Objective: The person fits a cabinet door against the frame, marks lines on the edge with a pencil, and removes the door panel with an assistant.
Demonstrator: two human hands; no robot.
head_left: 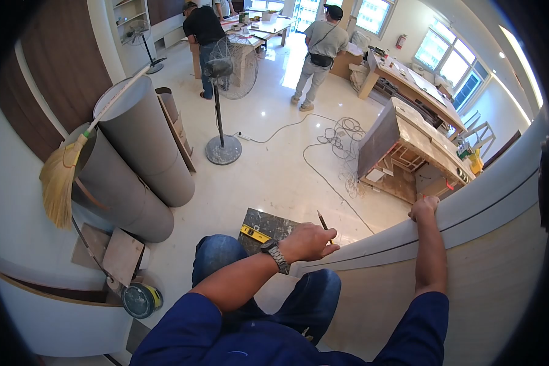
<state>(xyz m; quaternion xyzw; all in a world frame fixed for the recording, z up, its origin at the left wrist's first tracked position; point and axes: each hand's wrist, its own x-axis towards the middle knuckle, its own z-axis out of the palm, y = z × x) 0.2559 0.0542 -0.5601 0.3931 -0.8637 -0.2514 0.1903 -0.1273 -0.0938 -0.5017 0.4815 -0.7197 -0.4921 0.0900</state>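
1. Facing an open cabinet (378, 143) with a white piece (375, 175) inside; near a smeared bucket (141, 300).
2. Pinching a pencil (321, 218) in the left hand (309, 242); curling the right hand (425, 208) at a curved panel's (360, 250) edge, hold unclear.
3. Above glossy floor (268, 183).

A pale glossy floor (274, 131) is stretching across the room and is reflecting the daylight. Dark wood panels (61, 46) are covering part of the left wall. Windows (448, 46) are letting in bright light, worktables (415, 82) are standing near them, and a strip light (521, 61) is shining along the ceiling.
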